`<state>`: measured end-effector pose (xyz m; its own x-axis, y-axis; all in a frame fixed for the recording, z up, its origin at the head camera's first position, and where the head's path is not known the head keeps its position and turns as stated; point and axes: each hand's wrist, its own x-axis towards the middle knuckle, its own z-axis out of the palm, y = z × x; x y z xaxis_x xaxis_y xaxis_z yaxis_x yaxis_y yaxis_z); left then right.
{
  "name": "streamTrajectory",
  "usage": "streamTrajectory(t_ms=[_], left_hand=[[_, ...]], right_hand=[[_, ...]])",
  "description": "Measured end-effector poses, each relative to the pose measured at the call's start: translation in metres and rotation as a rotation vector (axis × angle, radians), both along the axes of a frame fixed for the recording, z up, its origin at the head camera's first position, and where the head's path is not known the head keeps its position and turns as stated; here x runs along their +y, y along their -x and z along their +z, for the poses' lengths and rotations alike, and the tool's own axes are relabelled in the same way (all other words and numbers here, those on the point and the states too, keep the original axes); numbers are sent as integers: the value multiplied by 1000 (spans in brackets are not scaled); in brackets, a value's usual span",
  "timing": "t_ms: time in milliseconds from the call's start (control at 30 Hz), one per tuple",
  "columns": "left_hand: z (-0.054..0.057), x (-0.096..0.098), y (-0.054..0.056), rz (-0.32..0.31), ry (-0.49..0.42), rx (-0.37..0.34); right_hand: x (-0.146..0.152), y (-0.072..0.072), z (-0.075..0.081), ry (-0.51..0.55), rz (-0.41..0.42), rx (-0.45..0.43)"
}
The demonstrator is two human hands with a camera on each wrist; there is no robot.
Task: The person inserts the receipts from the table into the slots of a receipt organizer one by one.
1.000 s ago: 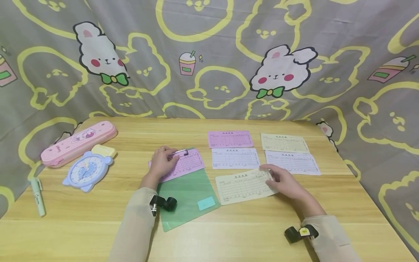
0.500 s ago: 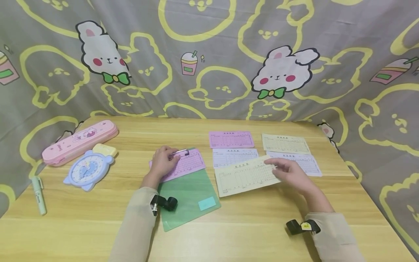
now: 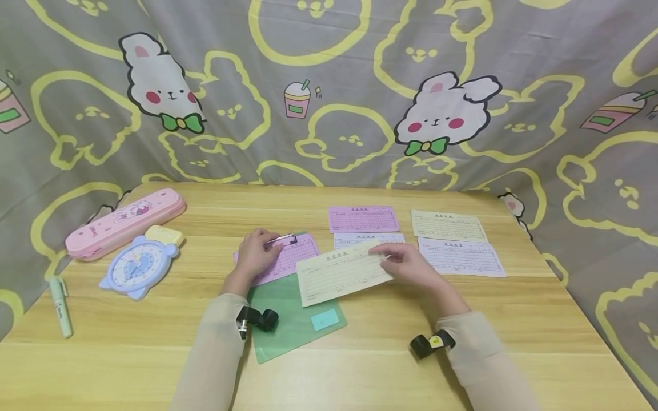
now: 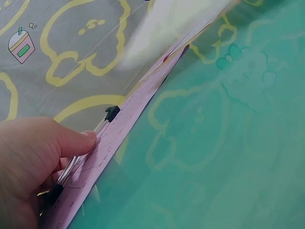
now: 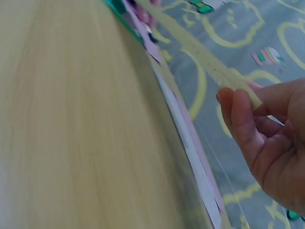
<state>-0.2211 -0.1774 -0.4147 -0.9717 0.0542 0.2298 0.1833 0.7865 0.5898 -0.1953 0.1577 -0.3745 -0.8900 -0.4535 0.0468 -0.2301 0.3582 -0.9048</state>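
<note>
My left hand pinches the metal clip at the top of a green clipboard. In the left wrist view the thumb lies on the clip's wire, fingers curled beside it. Under the clip lies a pink printed form slip. My right hand pinches a pale yellow form slip by its right end. Raised and slightly tilted, this slip overlaps the clipboard and the pink slip's right edge in the head view. The right wrist view shows it nearly edge-on between thumb and fingers.
Beyond the right hand lie a pink slip, a partly covered white slip, a yellow slip and another white slip. At left are a pink pencil case, a blue clock-shaped item and a green highlighter.
My right hand has lifted the yellow slip from the table and carried it left, from in front of the white slips to over the clipboard. The left hand stays at the clip.
</note>
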Motion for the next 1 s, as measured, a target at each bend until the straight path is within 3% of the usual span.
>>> streamTrajectory(t_ms=[200, 500, 833, 1000], left_hand=[[1, 0, 0, 10, -5, -2], [4, 0, 0, 25, -4, -77], [7, -1, 0, 6, 14, -73], [3, 0, -1, -24, 86, -56]], right_hand=[[-36, 12, -7, -14, 15, -9], [-82, 25, -17, -86, 19, 48], [-117, 27, -21, -70, -27, -56], [-126, 29, -24, -56, -65, -79]])
